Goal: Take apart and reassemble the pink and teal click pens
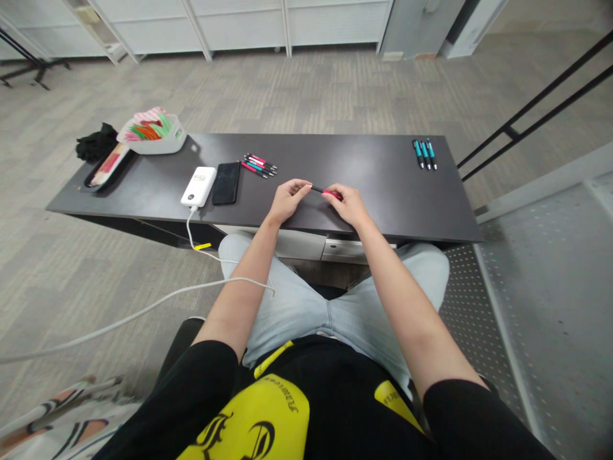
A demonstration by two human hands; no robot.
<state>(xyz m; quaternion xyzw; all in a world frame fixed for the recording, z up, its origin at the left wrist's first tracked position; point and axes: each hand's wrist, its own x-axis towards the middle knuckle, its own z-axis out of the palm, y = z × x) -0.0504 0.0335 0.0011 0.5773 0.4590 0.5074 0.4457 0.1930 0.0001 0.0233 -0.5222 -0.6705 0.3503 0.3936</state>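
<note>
Both my hands hold one red and black pen point(324, 190) just above the dark table point(383, 191), near its front edge. My left hand point(287, 199) pinches the pen's black end with its fingertips. My right hand point(348, 203) is closed around the red end. A loose bunch of several red, teal and black pens point(258, 165) lies on the table left of my hands. Three teal pens point(424, 154) lie side by side at the far right of the table.
A black phone point(226, 183) and a white power bank point(198, 186) with a white cable lie left of the pens. Further left stand a grey container with colourful items point(156, 134), a dark tray point(108, 169) and black cloth point(96, 144). Black rails cross at right.
</note>
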